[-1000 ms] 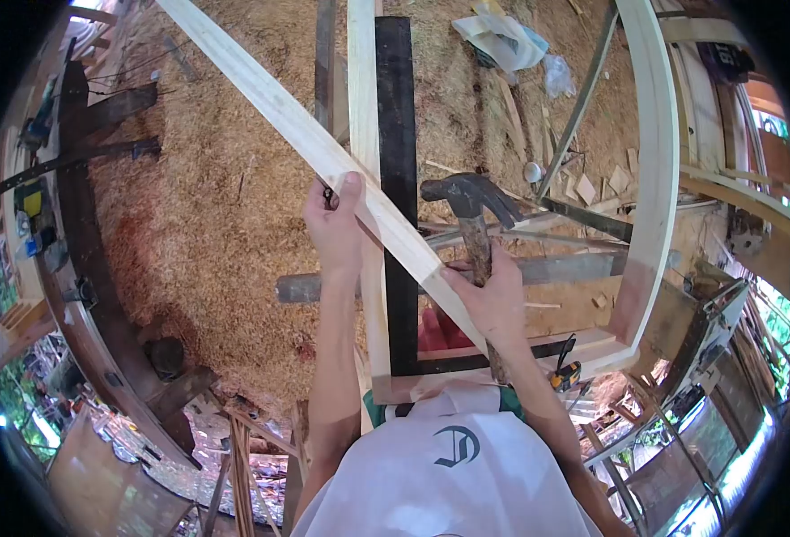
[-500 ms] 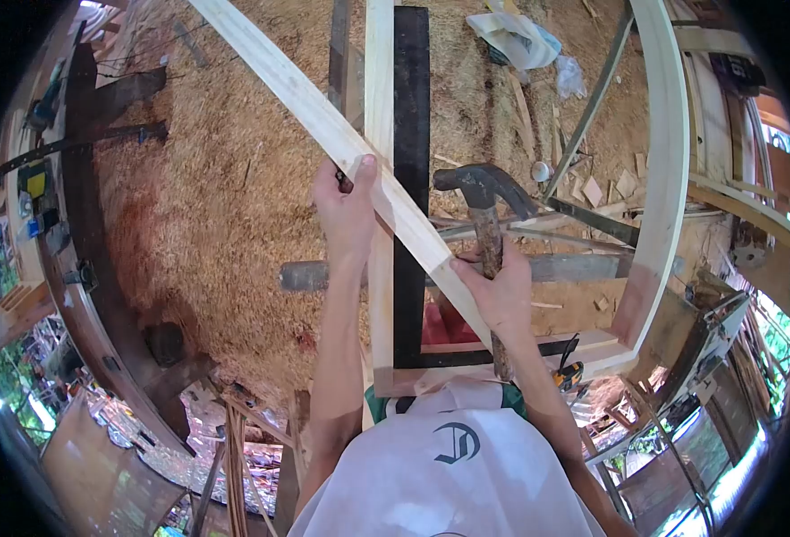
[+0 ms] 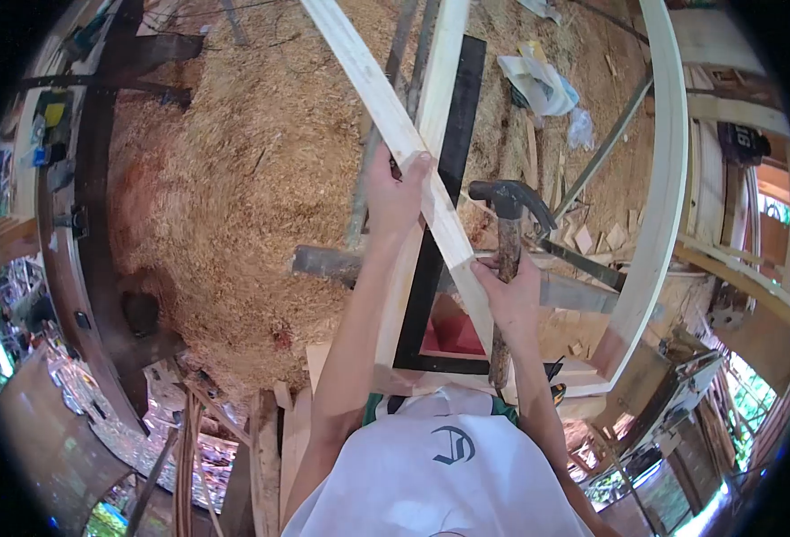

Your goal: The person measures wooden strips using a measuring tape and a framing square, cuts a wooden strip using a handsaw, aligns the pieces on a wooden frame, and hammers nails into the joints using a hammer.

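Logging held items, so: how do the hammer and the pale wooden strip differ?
Look: the hammer has a dark claw head on a worn brown handle; the pale wooden strip is plain, light wood.
Size: the strip looks much longer than the hammer, running out of the picture's top.
Pose: the hammer's handle runs nearly vertically in view; the strip slants from upper left to lower right.
Shared: the right hand is on both.

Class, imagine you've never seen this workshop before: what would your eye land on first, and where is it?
Probably the pale wooden strip slanting through the centre, with the left hand gripping it partway along. Just right of it, the dark-headed claw hammer stands out, held in the right hand. The white shirt fills the bottom centre, and sawdust spreads over the ground at left.
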